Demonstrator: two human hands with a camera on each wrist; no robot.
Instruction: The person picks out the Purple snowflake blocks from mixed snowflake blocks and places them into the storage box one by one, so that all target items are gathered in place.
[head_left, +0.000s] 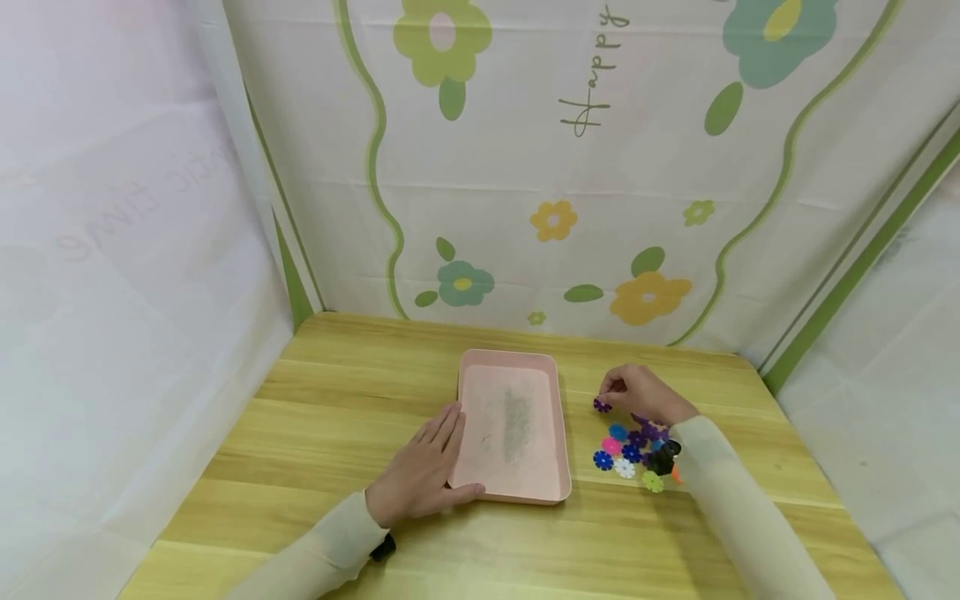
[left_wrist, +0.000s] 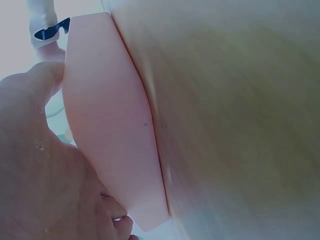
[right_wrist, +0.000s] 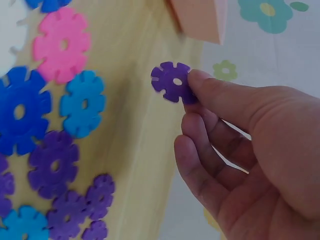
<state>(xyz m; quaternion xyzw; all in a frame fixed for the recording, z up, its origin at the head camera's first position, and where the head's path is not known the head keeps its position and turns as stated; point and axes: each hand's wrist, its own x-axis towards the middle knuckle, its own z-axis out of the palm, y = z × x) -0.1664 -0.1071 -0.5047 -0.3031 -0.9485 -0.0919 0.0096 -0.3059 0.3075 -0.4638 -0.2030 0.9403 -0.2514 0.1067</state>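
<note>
A shallow pink tray (head_left: pixel 517 487) lies on the wooden table, its floor marked by a grey smudge. My left hand (head_left: pixel 420 471) rests along the tray's left side, fingers fairly straight, thumb at the near left corner. In the left wrist view that hand (left_wrist: pixel 45 150) lies against the pink wall (left_wrist: pixel 110 115). Between thumb and fingertips my right hand (right_wrist: pixel 250 140) pinches a purple notched disc (right_wrist: pixel 172 82) with a hole in its middle. From the head view, this hand (head_left: pixel 641 396) is right of the tray, beyond a pile of similar discs (head_left: pixel 632 452).
The loose discs are blue, pink (right_wrist: pixel 62 45), light blue (right_wrist: pixel 82 104), purple, white (head_left: pixel 624 467) and yellow-green (head_left: pixel 653 481). Part of the pile sits behind the right wrist's black strap (head_left: pixel 664 457). Flower-printed cloth (head_left: pixel 480 183) hangs at the back and both sides of the table (head_left: pixel 360 392).
</note>
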